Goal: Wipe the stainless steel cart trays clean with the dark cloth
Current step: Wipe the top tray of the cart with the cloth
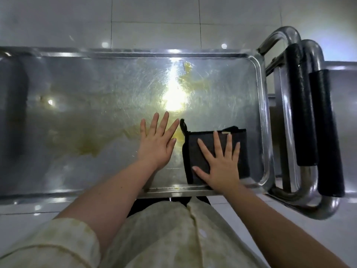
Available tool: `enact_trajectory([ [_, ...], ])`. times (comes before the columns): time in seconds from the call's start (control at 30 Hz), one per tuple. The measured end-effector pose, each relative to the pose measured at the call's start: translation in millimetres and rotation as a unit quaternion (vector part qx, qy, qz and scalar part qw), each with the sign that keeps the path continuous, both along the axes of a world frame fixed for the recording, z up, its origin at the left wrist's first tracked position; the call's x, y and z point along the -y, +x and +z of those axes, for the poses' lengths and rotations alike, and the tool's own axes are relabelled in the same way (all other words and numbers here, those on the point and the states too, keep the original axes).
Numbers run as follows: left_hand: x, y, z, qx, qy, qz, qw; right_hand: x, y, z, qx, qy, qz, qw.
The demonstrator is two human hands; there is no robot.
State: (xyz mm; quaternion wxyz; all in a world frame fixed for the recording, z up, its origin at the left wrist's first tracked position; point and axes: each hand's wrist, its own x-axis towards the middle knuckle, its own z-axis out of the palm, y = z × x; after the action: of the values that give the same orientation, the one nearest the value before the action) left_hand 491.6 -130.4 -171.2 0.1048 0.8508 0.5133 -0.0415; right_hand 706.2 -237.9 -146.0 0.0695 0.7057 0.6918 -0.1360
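Note:
The stainless steel cart tray (96, 84) fills the middle of the head view, its surface smeared with yellowish stains at the centre, left and upper middle. A dark folded cloth (195, 151) lies flat in the tray's near right corner. My right hand (220, 161) presses on the cloth with straight, spread fingers. Just left of the cloth, my left hand (156, 142) lies flat on the bare metal, fingers spread, not touching the cloth.
The cart's steel tube handles with black foam grips (301, 113) stand right of the tray. Another steel surface (343, 89) shows at the far right. White floor tiles (154, 26) lie beyond the tray. A bright light reflection sits mid-tray.

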Motion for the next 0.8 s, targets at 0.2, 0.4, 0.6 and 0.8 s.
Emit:
enact_trajectory([
  [0.2,-0.7,1.1,1.6,0.015,0.0,0.014,1.0,-43.9,6.7,1.5,0.017,-0.001,-0.015,1.0],
  [0.4,0.2,-0.7,-2.2,0.042,0.009,0.012,0.999,-197.2,16.9,-7.6,0.028,-0.021,-0.122,0.992],
  [0.6,0.0,3.4,3.0,0.006,-0.014,0.033,0.999,-150.5,17.1,-6.1,0.021,0.003,-0.074,0.997],
  [0.8,-40.5,18.9,7.3,-0.003,-0.031,0.105,0.994,-11.7,6.7,-3.4,0.003,-0.002,-0.026,1.0],
])
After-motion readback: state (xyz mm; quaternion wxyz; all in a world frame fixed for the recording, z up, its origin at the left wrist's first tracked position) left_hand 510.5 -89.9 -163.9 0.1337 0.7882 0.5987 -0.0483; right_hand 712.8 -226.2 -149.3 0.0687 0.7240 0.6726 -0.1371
